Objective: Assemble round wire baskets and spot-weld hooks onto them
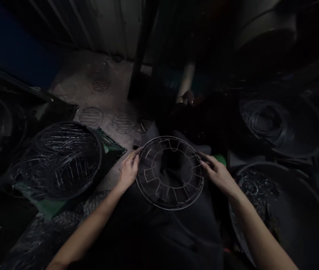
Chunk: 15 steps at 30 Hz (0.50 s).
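Between my two hands I hold a round wire frame (172, 209), an outer ring with a wavy inner ring of bent wire, above my lap. My left hand (129, 169) grips its left edge, thumb and fingers on the rim. My right hand (215, 170) is closed on the rim at the right, fingers pointing inward. Dark cloth over my legs shows through the open wire. What the undersides of my fingers touch is hidden.
On the left a round dark tub (101, 159) full of wire pieces rests on a green crate (51, 208). Wire racks (124, 123) lie on the floor. At right are a large basin (302, 221) with small metal parts and a container of coiled wire (266, 120). A post (186, 80) rises ahead.
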{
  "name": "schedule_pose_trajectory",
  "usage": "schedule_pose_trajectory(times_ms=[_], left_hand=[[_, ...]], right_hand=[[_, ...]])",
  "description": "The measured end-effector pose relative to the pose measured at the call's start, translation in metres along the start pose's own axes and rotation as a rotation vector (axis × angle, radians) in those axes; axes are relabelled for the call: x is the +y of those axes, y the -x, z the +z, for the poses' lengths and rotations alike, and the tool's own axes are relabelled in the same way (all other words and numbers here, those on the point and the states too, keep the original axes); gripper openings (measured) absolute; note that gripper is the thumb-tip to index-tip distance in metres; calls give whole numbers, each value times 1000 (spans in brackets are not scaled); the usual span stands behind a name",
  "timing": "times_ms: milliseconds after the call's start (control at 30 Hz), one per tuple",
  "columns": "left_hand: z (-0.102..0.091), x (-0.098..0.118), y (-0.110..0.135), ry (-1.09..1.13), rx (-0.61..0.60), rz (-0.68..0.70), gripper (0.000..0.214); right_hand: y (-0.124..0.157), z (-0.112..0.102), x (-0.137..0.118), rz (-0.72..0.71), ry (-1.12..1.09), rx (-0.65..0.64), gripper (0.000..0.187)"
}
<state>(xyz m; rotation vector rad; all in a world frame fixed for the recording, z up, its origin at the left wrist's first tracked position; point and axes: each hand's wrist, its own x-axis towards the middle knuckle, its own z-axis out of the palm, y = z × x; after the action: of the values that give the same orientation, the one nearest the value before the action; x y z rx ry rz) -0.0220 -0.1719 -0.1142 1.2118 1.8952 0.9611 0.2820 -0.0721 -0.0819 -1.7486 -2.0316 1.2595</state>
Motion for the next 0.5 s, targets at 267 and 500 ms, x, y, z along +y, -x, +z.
schedule_pose_trajectory(times_ms=[267, 500], left_hand=[[3, -15, -1, 273, -25, -175, 43], [22, -8, -9, 514, 10, -347, 40]], right_hand=[[36, 25, -13, 24, -113, 303, 33], [30, 29, 3, 381, -658, 186, 46]])
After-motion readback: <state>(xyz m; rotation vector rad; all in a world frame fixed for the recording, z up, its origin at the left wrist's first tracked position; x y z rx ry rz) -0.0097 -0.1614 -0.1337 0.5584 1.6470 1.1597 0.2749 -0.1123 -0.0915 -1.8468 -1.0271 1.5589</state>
